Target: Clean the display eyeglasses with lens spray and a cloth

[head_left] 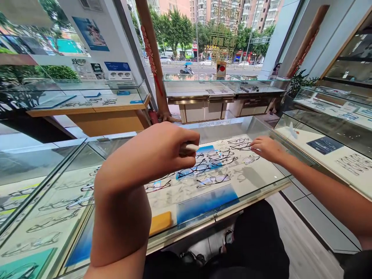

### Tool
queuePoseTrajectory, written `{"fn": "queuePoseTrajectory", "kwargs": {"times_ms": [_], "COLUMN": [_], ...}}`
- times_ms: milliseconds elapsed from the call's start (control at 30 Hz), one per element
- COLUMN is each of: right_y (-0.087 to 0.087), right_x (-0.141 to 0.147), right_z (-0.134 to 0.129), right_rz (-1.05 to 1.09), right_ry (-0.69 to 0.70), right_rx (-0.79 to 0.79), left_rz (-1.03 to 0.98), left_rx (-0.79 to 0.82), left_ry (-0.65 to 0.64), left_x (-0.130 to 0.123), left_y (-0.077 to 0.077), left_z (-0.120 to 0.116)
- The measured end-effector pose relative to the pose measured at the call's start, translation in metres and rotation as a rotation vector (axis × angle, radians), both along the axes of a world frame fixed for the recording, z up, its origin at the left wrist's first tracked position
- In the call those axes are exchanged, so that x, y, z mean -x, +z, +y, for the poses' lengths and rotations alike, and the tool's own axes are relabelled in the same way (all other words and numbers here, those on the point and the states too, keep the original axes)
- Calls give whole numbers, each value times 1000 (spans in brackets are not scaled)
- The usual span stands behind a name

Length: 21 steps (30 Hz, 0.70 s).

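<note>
My left hand (180, 149) is closed around a small pale object (188, 148), perhaps a folded cloth, above the glass display case (252, 186). My right hand (266, 149) is at the case's right part, palm down, its fingers together near a pair of dark-rimmed glasses (240, 144). Whether its fingertips pinch anything cannot be made out. Between and below the hands, several pairs of eyeglasses (213, 180) lie in rows on the pale case floor, some over blue cards (207, 203). My left forearm hides the case's left part.
An orange-yellow box (161, 222) lies at the case's near left. More glass cases stand at left (37, 217), right (334, 143) and by the window (200, 91). A wooden trunk post (154, 58) rises behind. My dark-clothed legs are below the front edge.
</note>
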State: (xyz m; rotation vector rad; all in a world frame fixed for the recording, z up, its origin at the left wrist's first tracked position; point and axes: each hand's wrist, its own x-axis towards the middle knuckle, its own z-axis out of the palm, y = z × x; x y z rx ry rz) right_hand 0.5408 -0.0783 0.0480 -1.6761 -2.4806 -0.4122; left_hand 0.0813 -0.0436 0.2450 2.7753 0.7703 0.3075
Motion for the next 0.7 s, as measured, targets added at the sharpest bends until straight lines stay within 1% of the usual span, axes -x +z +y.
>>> {"fn": "queuePoseTrajectory", "kwargs": {"times_ms": [100,267,400,500,700], "right_y": [-8,-16,-19,-13,7], "right_x": [0,2,3,2,-3], "right_z": [7,21,23,18,5], "right_rz": [-19,-24,-14,9,68], "right_ry": [4,8,9,-9,-61], "right_rx": [49,117,172,208,305], "left_rz": [3,21,5,10,43], "left_rx": [0,-17,-24,-40,-39], "left_ry": [-13,6,6,6,23], "left_x": [1,2,0,-1,-2], "left_y": [0,-1,-2,-3,-3], "left_z": [-1,-1,0,2,4]}}
